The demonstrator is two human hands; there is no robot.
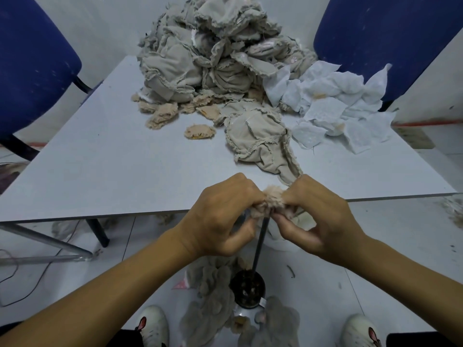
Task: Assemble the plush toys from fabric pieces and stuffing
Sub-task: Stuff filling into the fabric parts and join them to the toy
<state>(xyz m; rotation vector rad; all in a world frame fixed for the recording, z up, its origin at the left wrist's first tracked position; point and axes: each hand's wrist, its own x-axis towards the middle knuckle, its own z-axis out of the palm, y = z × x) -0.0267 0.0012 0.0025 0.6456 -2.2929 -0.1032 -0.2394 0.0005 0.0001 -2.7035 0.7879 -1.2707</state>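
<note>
My left hand [220, 216] and my right hand [318, 219] both pinch a small beige plush piece [269, 202] just off the table's near edge. The piece sits over the top of a thin black rod [259, 246] that rises from a round dark base [247, 288] on the floor. A flat beige fabric shell [260, 144] lies on the grey table [125, 171] just beyond my hands. Behind it rises a big heap of beige fabric shells [213, 51]. Small tan plush pieces [200, 131] lie in front of the heap.
White square fabric pieces [338, 108] are spread at the table's right back. Blue chairs stand at far left [32, 66] and far right [388, 33]. Grey plush pieces [213, 296] lie on the floor between my shoes. Cables run on the floor at left.
</note>
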